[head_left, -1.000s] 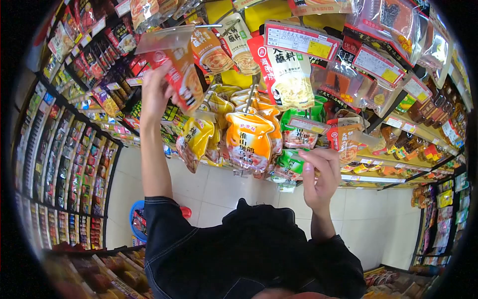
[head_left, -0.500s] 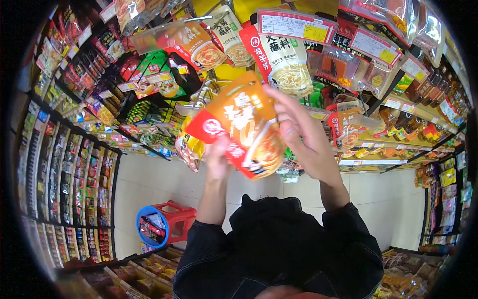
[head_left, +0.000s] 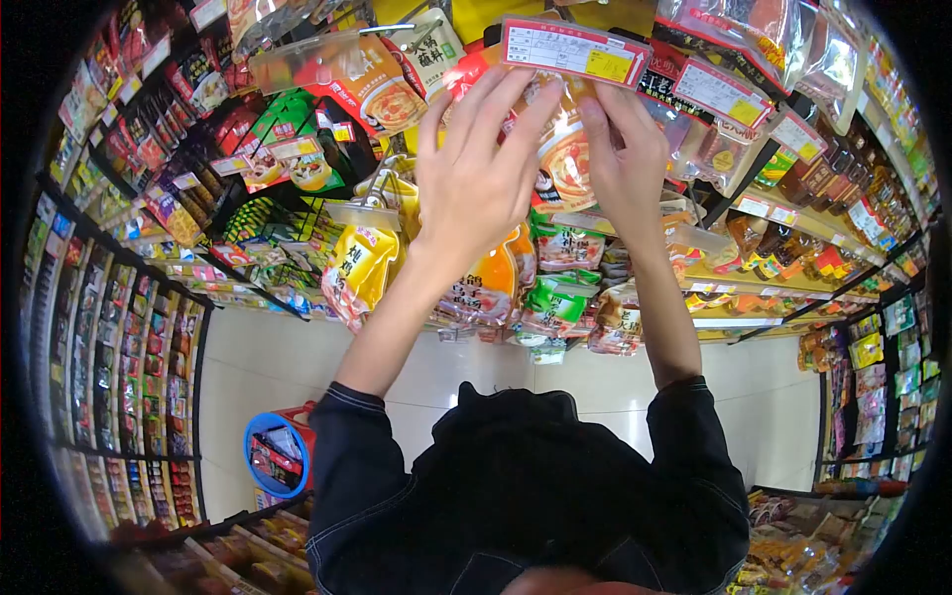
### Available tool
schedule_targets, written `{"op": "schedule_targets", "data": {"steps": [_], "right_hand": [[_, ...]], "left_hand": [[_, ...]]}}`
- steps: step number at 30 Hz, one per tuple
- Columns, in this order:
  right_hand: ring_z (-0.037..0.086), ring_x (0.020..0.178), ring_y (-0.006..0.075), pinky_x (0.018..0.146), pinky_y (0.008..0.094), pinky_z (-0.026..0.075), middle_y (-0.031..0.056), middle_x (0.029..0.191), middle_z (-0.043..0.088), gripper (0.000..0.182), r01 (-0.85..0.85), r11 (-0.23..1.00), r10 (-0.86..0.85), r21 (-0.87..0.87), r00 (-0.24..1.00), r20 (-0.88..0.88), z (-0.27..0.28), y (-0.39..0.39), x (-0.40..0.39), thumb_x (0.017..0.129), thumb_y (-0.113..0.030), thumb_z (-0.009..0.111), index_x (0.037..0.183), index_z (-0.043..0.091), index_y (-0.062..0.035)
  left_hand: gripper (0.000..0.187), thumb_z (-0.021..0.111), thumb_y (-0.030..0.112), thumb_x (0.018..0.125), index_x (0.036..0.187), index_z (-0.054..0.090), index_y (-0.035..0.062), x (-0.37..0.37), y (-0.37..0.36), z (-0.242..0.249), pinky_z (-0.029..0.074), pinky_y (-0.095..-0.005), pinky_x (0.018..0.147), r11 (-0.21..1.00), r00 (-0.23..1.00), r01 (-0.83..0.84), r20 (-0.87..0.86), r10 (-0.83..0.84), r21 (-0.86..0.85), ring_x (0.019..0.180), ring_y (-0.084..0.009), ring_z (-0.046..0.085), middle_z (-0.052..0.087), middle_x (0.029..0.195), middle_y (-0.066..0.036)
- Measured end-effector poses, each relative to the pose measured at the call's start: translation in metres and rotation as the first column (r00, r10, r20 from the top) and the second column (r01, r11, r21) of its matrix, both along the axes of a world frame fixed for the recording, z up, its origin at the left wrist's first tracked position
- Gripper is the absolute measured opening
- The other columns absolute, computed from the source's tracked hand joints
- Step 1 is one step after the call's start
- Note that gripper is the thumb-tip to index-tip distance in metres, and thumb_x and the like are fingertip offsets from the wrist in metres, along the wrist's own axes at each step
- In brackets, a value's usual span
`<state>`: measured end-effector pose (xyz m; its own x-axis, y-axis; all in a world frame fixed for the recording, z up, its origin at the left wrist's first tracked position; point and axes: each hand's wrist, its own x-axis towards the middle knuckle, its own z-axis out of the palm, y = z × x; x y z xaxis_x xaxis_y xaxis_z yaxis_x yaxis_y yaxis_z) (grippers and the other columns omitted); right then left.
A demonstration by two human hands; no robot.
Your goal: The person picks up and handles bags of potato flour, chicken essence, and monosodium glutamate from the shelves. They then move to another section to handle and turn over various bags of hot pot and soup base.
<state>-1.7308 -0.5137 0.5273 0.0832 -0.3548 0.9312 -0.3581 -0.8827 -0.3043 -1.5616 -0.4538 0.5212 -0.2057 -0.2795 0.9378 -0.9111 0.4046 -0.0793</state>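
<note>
Both hands reach up to the rack under a red-edged price tag (head_left: 575,52). An orange and red sauce pouch (head_left: 567,164) hangs upright there, between the hands. My left hand (head_left: 483,164) lies over the pouch's left side, its fingers spread and pointing up. My right hand (head_left: 627,149) is at the pouch's upper right edge, fingers bent around it near the tag, the thumb on the front. The top of the pouch is hidden behind the tag and fingers.
Another orange pouch (head_left: 382,89) hangs at the left. Below are a yellow packet (head_left: 362,266) and a green packet (head_left: 557,302). A blue basket (head_left: 278,454) stands on a red stool at the lower left. Shelves line both sides.
Both hands have moved up to the rack with the orange pouch, which was tilted in front of it before and now hangs upright. The white pouch behind is now covered.
</note>
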Motion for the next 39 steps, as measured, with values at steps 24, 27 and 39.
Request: {"op": "schedule_targets", "data": {"steps": [24, 27, 39], "right_hand": [[0.066, 0.08, 0.0333, 0.068, 0.04, 0.052, 0.0165, 0.096, 0.067, 0.031, 0.141, 0.984, -0.13, 0.111, 0.987, -0.099, 0.006, 0.029, 0.001, 0.096, -0.003, 0.06, 0.126, 0.066, -0.0029], [0.066, 0.079, 0.0318, 0.066, 0.0391, 0.052, 0.0162, 0.093, 0.066, 0.029, 0.165, 0.981, -0.155, 0.097, 0.983, -0.101, 0.0, 0.02, 0.003, 0.096, -0.004, 0.062, 0.125, 0.067, -0.0033], [0.06, 0.084, 0.028, 0.072, 0.0408, 0.053, 0.0079, 0.099, 0.061, 0.039, 0.476, 0.879, -0.468, -0.001, 0.864, -0.186, -0.017, 0.044, -0.011, 0.091, -0.017, 0.069, 0.13, 0.069, -0.0155]], "left_hand": [[0.038, 0.065, 0.021, 0.091, 0.127, 0.062, 0.0104, -0.009, -0.032, 0.018, 0.035, -0.0527, 0.106, 0.999, 0.995, -0.039, 0.086, 0.042, -0.036, 0.114, -0.0258, 0.06, 0.067, 0.116, -0.007], [0.041, 0.065, 0.021, 0.092, 0.13, 0.059, 0.0091, -0.009, -0.036, 0.016, 0.034, -0.0542, 0.109, 0.998, 0.992, -0.067, 0.109, 0.064, 0.021, 0.117, -0.0252, 0.059, 0.066, 0.119, -0.008], [0.051, 0.063, 0.023, 0.096, 0.144, 0.055, 0.0355, -0.004, -0.036, 0.001, 0.019, -0.0769, 0.113, 0.958, 0.967, -0.218, 0.176, 0.186, 0.185, 0.145, -0.0303, 0.039, 0.051, 0.146, -0.004]]}}
